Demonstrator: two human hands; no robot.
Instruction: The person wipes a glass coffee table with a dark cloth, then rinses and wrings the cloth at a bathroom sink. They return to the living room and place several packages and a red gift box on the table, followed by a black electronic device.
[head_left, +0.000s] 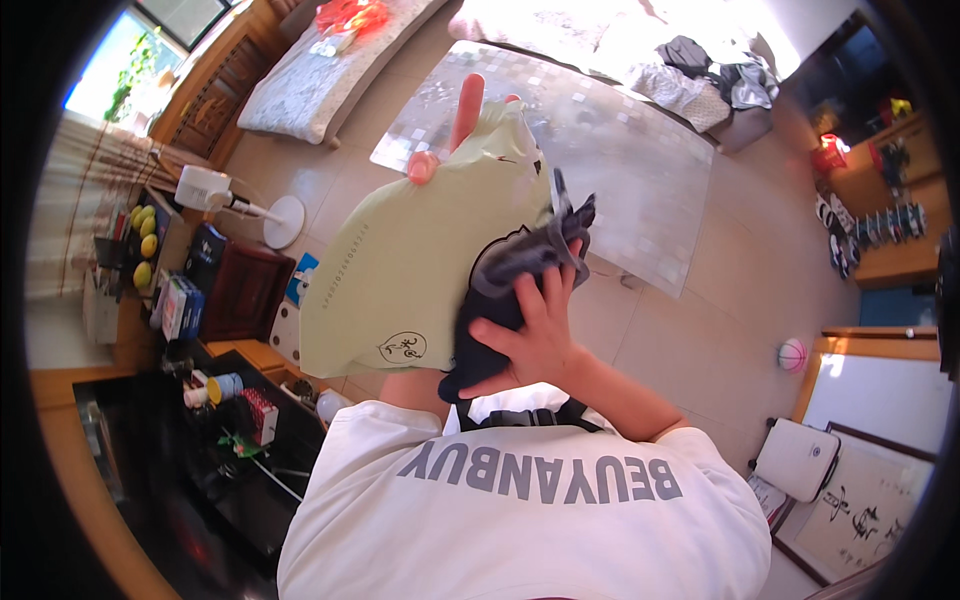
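Note:
A pale green plastic bag (397, 255), creased and bearing printed writing, is held up in front of my chest. My left hand (468, 112) grips its upper edge; only the fingers and a thumb tip show, with the rest behind the bag. At the bag's right side is a bunched dark navy and grey cloth item (499, 319) with loose strap-like ends. My right hand (541, 319) clasps this bundle with spread fingers. Whether part of the cloth lies inside the bag cannot be seen.
Beyond my hands stands a low table (637, 165) with a glossy patterned top. A white fan (283, 222) is on the tiled floor at left. A black counter (195, 517) holds several small items. At right are a ball (793, 355) and a white case (796, 459).

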